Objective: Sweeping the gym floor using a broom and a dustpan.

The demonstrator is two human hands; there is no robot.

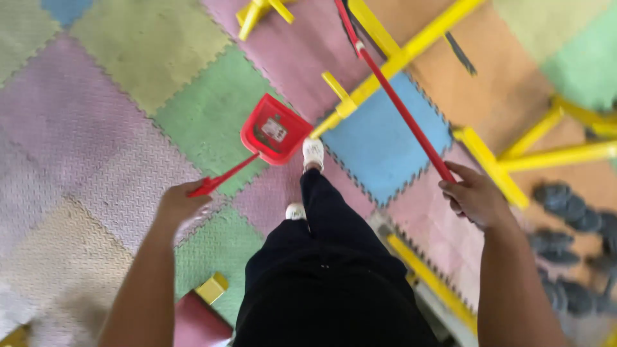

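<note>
Holding: my left hand (183, 204) is clenched round the thin red handle of the dustpan (275, 130); my right hand (473, 196) grips the red stick (402, 110).
Dustpan: glossy red plastic, a shallow scoop with rounded corners and a pale label inside. It sits low over the floor just ahead of my white shoe (313, 153), its handle slanting back to my left hand.
Stick: a slim, smooth red pole running up and left from my right hand, crossing the blue tile and the yellow frame (411, 48).
Floor: soft foam mats (122, 160) with jigsaw edges and a pebbled grain, in faded pink, green, blue, cream and orange.
Frame: square yellow bars, hard and painted.
Right edge: dark grey rounded lumps (569, 209), blurred; I cannot tell what they are.
Clothes: black trousers (328, 257), matte cloth.
</note>
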